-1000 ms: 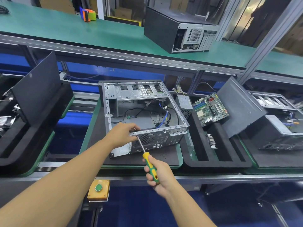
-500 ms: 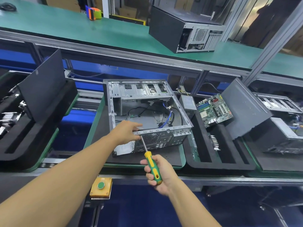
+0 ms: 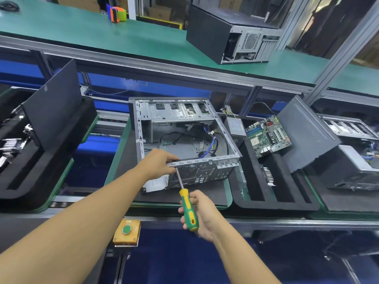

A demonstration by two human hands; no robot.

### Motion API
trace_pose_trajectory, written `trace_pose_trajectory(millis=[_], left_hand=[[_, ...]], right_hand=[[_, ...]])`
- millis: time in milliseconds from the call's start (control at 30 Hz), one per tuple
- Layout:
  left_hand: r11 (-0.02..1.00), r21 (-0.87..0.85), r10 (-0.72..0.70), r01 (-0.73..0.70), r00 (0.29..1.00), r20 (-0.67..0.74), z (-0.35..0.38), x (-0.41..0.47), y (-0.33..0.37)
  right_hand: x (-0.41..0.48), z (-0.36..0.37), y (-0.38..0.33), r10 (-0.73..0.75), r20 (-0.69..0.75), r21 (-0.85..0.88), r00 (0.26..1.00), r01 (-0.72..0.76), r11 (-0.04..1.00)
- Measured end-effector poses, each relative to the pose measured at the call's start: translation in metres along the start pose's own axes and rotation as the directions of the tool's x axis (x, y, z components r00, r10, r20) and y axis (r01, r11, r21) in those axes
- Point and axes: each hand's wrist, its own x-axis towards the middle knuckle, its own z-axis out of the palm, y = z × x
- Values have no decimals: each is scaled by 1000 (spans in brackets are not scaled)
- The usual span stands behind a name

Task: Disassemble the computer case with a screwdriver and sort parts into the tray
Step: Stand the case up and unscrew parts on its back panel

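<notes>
An open grey computer case [image 3: 184,138] lies on its side on a green-rimmed pallet [image 3: 119,152], with loose black and blue cables inside. My left hand [image 3: 158,163] grips the near top rail of the case at its rear panel. My right hand [image 3: 200,214] holds a green and yellow screwdriver [image 3: 188,210]; its shaft points up to the rear panel just under my left fingers. To the right a black foam tray [image 3: 272,199] holds a motherboard [image 3: 267,135], a power supply [image 3: 235,128] and a grey side panel [image 3: 305,134].
Another foam tray [image 3: 30,160] with a black panel stands at the left. A second opened case [image 3: 356,160] sits at the far right. A closed case [image 3: 229,35] and a tape roll [image 3: 117,13] rest on the green upper shelf. A yellow button box [image 3: 126,231] hangs below the front rail.
The view has shifted slightly. My hands keep their hold on the case rail and the screwdriver, whose tip stays at the rear panel.
</notes>
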Motion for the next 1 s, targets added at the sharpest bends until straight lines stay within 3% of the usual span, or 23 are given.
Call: trace_pose_trajectory(millis=[133, 267, 500, 667, 867, 1000], left_hand=[[1000, -11, 4, -4, 1000, 1, -1, -1, 1], [1000, -25, 11, -11, 1000, -3, -2, -2, 2], [1000, -17, 10, -10, 1000, -3, -2, -3, 3], [1000, -13, 17, -17, 1000, -3, -2, -3, 4], [1000, -15, -2, 2, 1000, 18, -2, -3, 4], [1000, -11, -8, 8, 1000, 16, -2, -3, 5]], right_hand=[[-5, -7, 3, 14, 105, 58, 994, -20, 998], [-4, -8, 5, -144, 2, -128, 990, 143, 981], [-6, 1, -1, -76, -1, -168, 997, 74, 983], [-14, -5, -12, 50, 143, 6, 989, -52, 999], [-17, -6, -7, -116, 131, -141, 985, 135, 981], [-11, -7, 3, -183, 23, -234, 983, 183, 955]])
